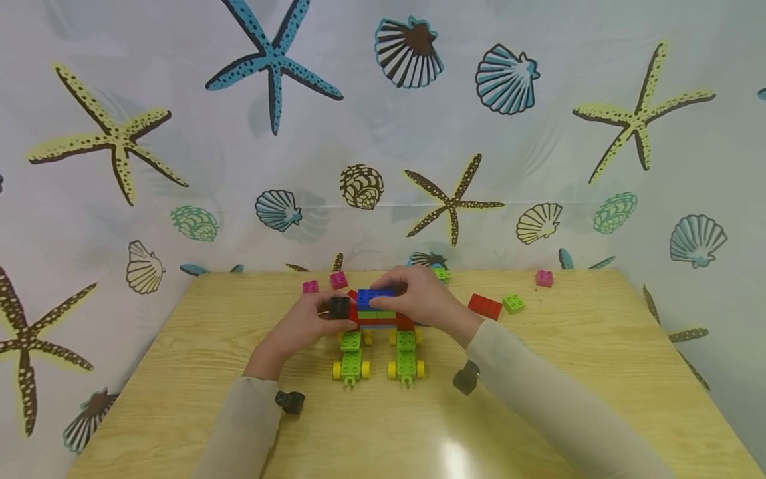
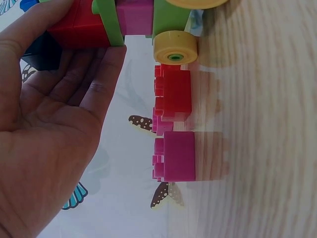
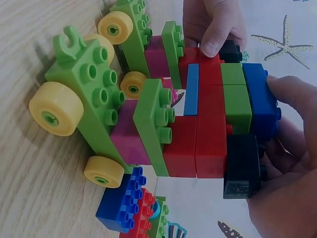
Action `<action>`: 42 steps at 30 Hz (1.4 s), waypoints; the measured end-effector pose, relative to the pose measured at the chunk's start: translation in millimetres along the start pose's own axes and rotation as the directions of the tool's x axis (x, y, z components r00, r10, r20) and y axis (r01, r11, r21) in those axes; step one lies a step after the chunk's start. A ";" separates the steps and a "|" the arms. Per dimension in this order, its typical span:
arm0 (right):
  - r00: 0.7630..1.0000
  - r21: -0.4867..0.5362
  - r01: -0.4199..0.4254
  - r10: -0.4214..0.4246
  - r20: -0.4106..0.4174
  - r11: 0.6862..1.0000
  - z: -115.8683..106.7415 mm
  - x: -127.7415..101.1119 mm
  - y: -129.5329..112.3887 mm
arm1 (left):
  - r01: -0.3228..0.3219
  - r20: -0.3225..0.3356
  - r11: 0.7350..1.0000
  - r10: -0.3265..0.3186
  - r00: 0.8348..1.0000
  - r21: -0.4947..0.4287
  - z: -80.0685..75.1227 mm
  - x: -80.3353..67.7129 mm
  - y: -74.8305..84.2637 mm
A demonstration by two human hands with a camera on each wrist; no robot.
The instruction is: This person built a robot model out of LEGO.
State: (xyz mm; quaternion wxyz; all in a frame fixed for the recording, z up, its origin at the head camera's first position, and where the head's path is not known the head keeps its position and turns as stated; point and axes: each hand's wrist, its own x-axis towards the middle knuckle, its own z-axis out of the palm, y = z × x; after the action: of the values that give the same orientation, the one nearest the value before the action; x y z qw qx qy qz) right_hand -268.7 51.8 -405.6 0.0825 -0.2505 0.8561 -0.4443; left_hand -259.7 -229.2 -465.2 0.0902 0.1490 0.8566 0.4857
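Nearest: two pale sleeves (image 1: 556, 399), a small dark block (image 1: 466, 378) at each wrist, over bare wood table (image 1: 509, 426). Next, two green bases (image 1: 406, 362) with yellow wheels (image 1: 337, 370), side by side, carrying the toy (image 1: 377, 324). Toy stands on the table, between the hands: pink bricks (image 3: 130, 130) on the bases, then green plates, red rows, green bricks, blue brick (image 1: 366, 299) on top.

Left hand (image 1: 299, 329) grips the toy's left end, gap only as wide as the brickwork; thumb on red, fingers behind, black brick (image 1: 339, 307) within the grip. Right hand (image 1: 419, 293) pinches the blue brick, thumb on one side, fingers round the other; other black brick (image 3: 241, 166) just below, near the palm. Blue brick lies against the green ones under it.

Farther: loose red brick (image 1: 485, 306) and green brick (image 1: 513, 304) near each other, right; pink bricks (image 1: 310, 287) back left, another back right; blue block (image 3: 119, 203) behind the toy. Last, shell-and-starfish cloth (image 1: 359, 120).
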 end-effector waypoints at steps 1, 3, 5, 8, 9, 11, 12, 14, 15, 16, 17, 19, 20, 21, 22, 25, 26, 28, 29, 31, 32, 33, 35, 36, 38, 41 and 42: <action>1.000 0.000 0.000 0.000 0.000 1.000 -0.1 0.0 0.5 | 0.001 0.000 1.000 -0.001 1.000 0.001 0.0 0.3 0.1; 1.000 -0.001 0.001 -0.001 -0.001 1.000 -0.2 0.1 1.5 | 0.001 -0.001 1.000 -0.001 1.000 0.004 0.0 0.6 0.5; 1.000 -0.001 0.000 0.000 0.000 1.000 -0.3 0.3 2.3 | 0.001 0.002 1.000 -0.001 1.000 0.003 -0.1 0.9 0.7; 1.000 0.002 -0.010 0.010 0.004 1.000 -0.3 0.9 3.2 | 0.003 0.007 1.000 -0.003 1.000 0.001 -0.4 1.1 0.9; 1.000 0.003 -0.014 0.014 0.006 1.000 -0.3 1.1 3.4 | 0.005 0.009 1.000 -0.005 1.000 0.000 -0.5 1.1 0.9; 1.000 0.007 -0.019 0.019 0.012 1.000 -0.5 1.3 3.9 | 0.012 0.008 1.000 -0.012 1.000 0.000 -0.6 0.8 1.0; 1.000 0.009 -0.018 0.018 0.016 1.000 -0.6 1.4 4.3 | 0.016 0.007 1.000 -0.016 1.000 0.001 -0.6 0.6 1.1; 1.000 0.009 -0.019 0.019 0.021 1.000 -1.2 0.7 5.3 | 0.021 0.003 1.000 -0.021 1.000 0.006 -0.5 0.1 1.6; 1.000 0.007 -0.022 0.022 0.021 1.000 -1.6 -0.2 6.3 | 0.021 0.003 1.000 -0.021 1.000 0.007 -0.3 -0.1 2.0; 0.999 0.006 -0.026 0.026 0.020 1.000 -1.9 -1.4 7.5 | 0.023 0.003 1.000 -0.023 1.000 0.009 -0.1 -0.2 2.3; 0.999 0.003 -0.033 0.032 0.016 0.999 -2.2 -2.7 9.0 | 0.025 0.002 1.000 -0.025 1.000 0.009 -0.1 -0.5 2.5; 0.999 0.009 -0.053 0.052 0.008 0.999 -2.5 -5.8 11.9 | 0.029 -0.001 0.999 -0.029 1.000 0.013 -0.3 -1.1 2.6; 0.998 0.012 -0.061 0.061 0.002 0.998 -2.5 -7.3 13.4 | 0.031 -0.001 0.999 -0.031 1.000 0.013 -0.4 -1.3 2.6; 0.998 0.020 -0.067 0.067 -0.001 0.998 -2.2 -8.4 14.9 | 0.032 -0.002 0.999 -0.032 1.000 0.012 -0.5 -1.3 2.4; 0.998 0.028 -0.068 0.068 -0.004 0.997 -1.8 -9.3 16.3 | 0.033 -0.003 0.999 -0.033 0.999 0.010 -0.7 -1.4 2.1; 0.998 0.042 -0.061 0.062 -0.012 0.997 0.0 -10.8 20.4 | 0.023 -0.001 1.000 -0.023 1.000 0.012 -0.8 -0.8 1.1; 0.998 0.046 -0.054 0.055 -0.013 0.997 0.8 -11.0 21.9 | 0.020 0.001 1.000 -0.020 1.000 0.012 -0.7 -0.5 0.8; 0.999 0.050 -0.044 0.045 -0.018 0.998 2.6 -11.1 24.1 | 0.017 0.001 1.000 -0.017 1.000 0.012 -1.0 -0.2 0.0; 0.999 0.051 -0.040 0.041 -0.021 0.998 3.6 -10.9 24.5 | 0.017 0.000 1.000 -0.017 1.000 0.013 -1.4 -0.4 -0.4; 0.999 0.051 -0.037 0.038 -0.027 0.998 5.3 -10.7 24.8 | 0.019 0.001 1.000 -0.019 1.000 0.011 -2.1 -0.8 -0.9; 0.999 0.051 -0.036 0.038 -0.030 0.998 5.8 -10.4 24.6 | 0.021 0.000 1.000 -0.021 1.000 0.012 -2.5 -1.1 -1.0; 0.999 0.048 -0.039 0.040 -0.032 0.998 6.3 -10.2 24.1 | 0.023 -0.001 1.000 -0.023 1.000 0.011 -2.8 -1.4 -1.1; 0.999 0.039 -0.042 0.043 -0.033 0.998 6.2 -9.9 22.7 | 0.027 -0.002 1.000 -0.027 1.000 0.013 -3.5 -1.7 -1.2; 0.998 0.032 -0.046 0.047 -0.030 0.998 5.8 -10.0 22.1 | 0.025 -0.001 1.000 -0.025 1.000 0.018 -3.7 -1.6 -1.2; 0.998 0.029 -0.052 0.053 -0.020 0.998 3.6 -10.7 21.2 | 0.025 -0.001 1.000 -0.025 1.000 0.017 -3.7 -1.1 -1.1; 0.999 0.060 -0.047 0.046 0.015 0.997 -2.8 -13.3 23.5 | 0.021 0.003 1.000 -0.021 1.000 0.022 -3.9 -1.3 -0.4; 0.999 0.086 -0.043 0.041 0.024 0.995 -5.4 -14.2 25.2 | 0.020 0.005 0.999 -0.020 1.000 0.026 -4.4 -1.7 -0.1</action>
State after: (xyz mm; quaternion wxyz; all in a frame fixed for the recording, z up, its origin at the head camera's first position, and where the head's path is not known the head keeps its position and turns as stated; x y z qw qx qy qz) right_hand -267.4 74.9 -423.7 0.1118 -0.2337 0.8402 -0.4764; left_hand -259.4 -233.3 -463.0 0.0952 0.1429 0.8640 0.4733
